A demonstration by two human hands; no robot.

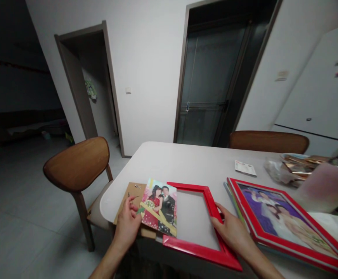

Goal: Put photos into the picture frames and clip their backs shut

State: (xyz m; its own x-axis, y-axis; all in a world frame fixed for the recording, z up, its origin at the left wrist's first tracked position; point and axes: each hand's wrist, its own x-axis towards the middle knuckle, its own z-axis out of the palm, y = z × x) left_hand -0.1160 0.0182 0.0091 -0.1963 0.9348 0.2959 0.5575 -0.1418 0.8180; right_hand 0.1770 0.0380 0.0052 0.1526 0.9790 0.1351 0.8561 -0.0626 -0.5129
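Observation:
My left hand [128,223] pinches the left edge of a printed photo [160,207] of a couple, holding it tilted over the left side of an empty red picture frame [208,201]. That frame lies flat on the white table [186,162]. My right hand [229,230] rests on the frame's right rail, fingers curled over it. Under the photo and my left hand lies a brown backing board [130,192] with small metal clips.
A second red frame [288,223] holding a photo lies on a stack at the right. A small card [245,167], a crumpled plastic bag [276,170] and a translucent container [323,186] are farther back. Wooden chairs stand at the left [77,164] and behind the table [269,141].

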